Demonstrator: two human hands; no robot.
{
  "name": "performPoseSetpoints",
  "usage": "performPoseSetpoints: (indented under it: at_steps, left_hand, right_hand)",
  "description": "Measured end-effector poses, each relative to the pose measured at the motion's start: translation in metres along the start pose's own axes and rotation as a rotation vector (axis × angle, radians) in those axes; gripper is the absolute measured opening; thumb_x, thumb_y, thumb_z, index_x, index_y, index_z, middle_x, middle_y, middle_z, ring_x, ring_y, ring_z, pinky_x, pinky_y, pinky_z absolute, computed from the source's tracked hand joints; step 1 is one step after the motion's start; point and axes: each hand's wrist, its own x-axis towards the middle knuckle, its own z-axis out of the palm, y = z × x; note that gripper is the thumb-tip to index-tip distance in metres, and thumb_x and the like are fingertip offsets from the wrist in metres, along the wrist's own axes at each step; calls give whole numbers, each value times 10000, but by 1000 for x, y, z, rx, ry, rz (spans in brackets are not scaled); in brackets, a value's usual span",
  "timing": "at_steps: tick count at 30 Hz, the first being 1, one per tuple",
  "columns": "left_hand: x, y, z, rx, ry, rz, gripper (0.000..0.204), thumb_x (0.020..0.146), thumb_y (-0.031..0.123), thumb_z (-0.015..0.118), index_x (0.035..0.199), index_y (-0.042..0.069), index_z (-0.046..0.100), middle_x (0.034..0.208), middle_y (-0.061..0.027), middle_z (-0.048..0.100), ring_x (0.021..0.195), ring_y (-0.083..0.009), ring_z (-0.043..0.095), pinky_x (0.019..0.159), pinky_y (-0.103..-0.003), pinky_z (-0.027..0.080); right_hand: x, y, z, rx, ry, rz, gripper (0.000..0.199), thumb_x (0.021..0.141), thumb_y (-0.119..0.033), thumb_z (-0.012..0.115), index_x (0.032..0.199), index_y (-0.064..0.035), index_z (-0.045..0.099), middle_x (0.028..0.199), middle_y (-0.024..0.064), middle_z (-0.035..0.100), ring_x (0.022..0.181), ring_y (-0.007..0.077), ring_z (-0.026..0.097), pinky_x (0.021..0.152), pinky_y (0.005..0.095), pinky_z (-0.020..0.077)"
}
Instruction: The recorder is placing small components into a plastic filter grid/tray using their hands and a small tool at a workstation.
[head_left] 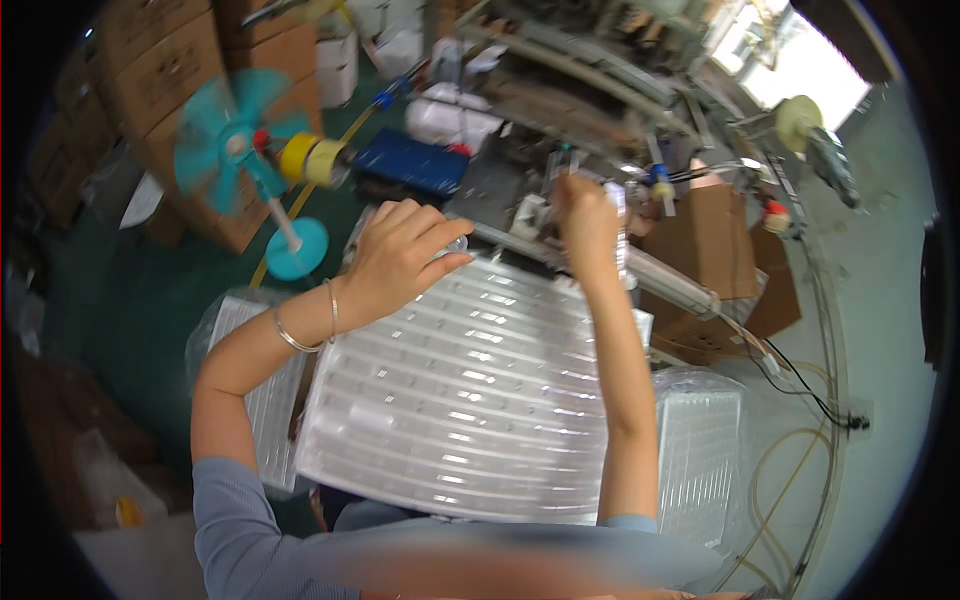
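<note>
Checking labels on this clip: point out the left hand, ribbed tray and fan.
Left hand (393,252), head view: back of the hand.
Ribbed tray (450,390), head view: its ribbed middle.
Fan (238,147), head view: the hub.

Glossy, ribbed plastic forms the tray (455,400) at six o'clock, shiny metal the bangle (289,339) at nine, smooth plastic the fan (237,147) at ten, matt cardboard the carton (715,245) at three, and ribbed cloth the sleeve (235,510) at eight.

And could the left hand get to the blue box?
Probably yes: the blue box is just past the left hand, and nothing seems to block the way. But the hand seems to hold a clear piece, so it may need to let go first.
</note>
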Motion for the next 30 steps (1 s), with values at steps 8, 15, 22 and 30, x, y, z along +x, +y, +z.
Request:
performPoseSetpoints:
  at_steps: [8, 15, 22, 30]
  left_hand:
    - [-76, 23, -79, -109, -121, -236, 374, 721, 194, 735, 1041, 66, 589, 828, -51, 619, 738, -204, 579, 676, -328, 434]
    - [-114, 47, -82, -140, -233, -77, 307, 730, 202, 726, 978, 82, 590, 829, -32, 619, 764, -189, 572, 696, -314, 415]
    - [-151, 67, -65, -88, -475, -69, 277, 725, 192, 699, 957, 83, 595, 838, -18, 561, 824, -182, 542, 748, -310, 392]
    - [-158, 65, -77, 0, -580, -130, 292, 722, 206, 701, 976, 87, 617, 871, -23, 563, 891, -197, 529, 796, -332, 366]
  right_hand:
    - [7, 14, 3, 53, -51, 158, 257, 875, -349, 585, 1038, -166, 662, 926, 94, 674, 845, 299, 644, 701, 385, 492]
    - [-4, 26, 13, 131, -92, 151, 363, 842, -402, 612, 1122, -171, 622, 1057, 158, 625, 987, 347, 579, 822, 421, 454]
    - [-70, -34, -48, 388, 20, 49, 387, 801, -190, 684, 1117, -2, 567, 1057, 145, 605, 981, 305, 563, 877, 386, 434]
    - [-190, -146, -79, 388, -449, -424, 304, 689, -199, 748, 960, -120, 635, 992, 18, 573, 858, 190, 541, 739, 338, 400]
